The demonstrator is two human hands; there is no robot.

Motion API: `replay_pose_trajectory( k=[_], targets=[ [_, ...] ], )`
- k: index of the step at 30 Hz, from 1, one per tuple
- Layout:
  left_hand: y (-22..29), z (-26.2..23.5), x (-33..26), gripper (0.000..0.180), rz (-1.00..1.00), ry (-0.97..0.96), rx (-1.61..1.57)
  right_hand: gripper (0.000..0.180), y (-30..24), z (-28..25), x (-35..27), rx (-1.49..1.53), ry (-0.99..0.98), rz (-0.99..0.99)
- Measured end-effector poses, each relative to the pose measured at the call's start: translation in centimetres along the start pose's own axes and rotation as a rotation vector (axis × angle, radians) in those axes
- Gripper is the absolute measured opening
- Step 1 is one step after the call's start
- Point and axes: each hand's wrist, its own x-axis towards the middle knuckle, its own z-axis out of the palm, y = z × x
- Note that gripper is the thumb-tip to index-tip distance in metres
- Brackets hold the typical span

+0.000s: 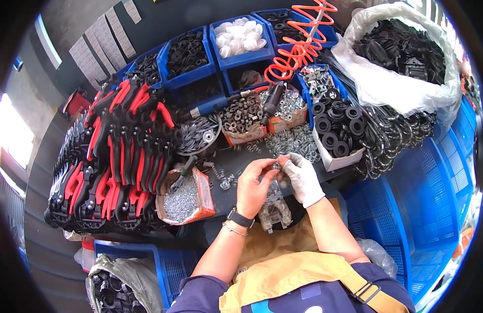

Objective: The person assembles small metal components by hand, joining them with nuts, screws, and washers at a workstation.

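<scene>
My left hand [253, 183], bare and with a black watch at the wrist, is closed with thumb and forefinger on a small round metal piece [276, 166]. It may be a coil spring; it is too small to be sure. My right hand [302, 181], in a white glove with bare fingertips, is pinched against the same piece from the other side. Just below both hands stands a worn metal fixture [275, 215] at the table's front edge. Loose coil springs [226, 182] lie left of my left hand, and a heap of springs [291, 143] lies beyond the hands.
Stacked red-and-black handled tools [121, 151] fill the left. Around the hands stand a box of small pins [181, 201], a bowl of washers [199, 134], a box of nuts [241, 116] and a box of black rings [338, 128]. A red coiled hose [296, 55] hangs above a black air screwdriver [273, 99].
</scene>
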Motion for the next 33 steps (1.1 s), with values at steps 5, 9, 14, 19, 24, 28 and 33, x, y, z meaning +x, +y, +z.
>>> replay_pose_trajectory(
  k=[5, 9, 14, 19, 24, 28, 33],
  targets=[
    [-0.7, 1.0, -0.4, 0.027, -0.110, 0.156, -0.237, 0.022, -0.1, 0.9, -0.3, 0.044, 0.013, 0.035],
    [0.0, 0.7, -0.3, 0.023, 0.178, 0.134, 0.239, 0.021, 0.0, 0.8, -0.5, 0.125, 0.009, 0.105],
    [-1.0, 0.4, -0.2, 0.017, 0.347, 0.124, 0.433, 0.018, 0.0, 0.6, -0.9, 0.228, -0.040, 0.176],
    [-0.6, 0.2, 0.0, 0.012, 0.271, 0.040, 0.301, 0.018, 0.0, 0.4, -0.7, 0.298, -0.083, 0.267],
    [-0.7, 0.5, 0.0, 0.011, 0.223, 0.074, 0.381, 0.020, 0.4, 0.6, -0.7, 0.048, -0.044, 0.120],
    [-0.2, 1.3, -0.2, 0.017, -0.005, 0.146, 0.229, 0.021, 1.0, 0.3, -0.4, -0.171, -0.014, -0.010],
    [-2.1, 1.2, -0.2, 0.025, -0.126, 0.115, 0.149, 0.018, 0.9, 0.4, -0.5, -0.209, -0.046, -0.058]
  ],
)
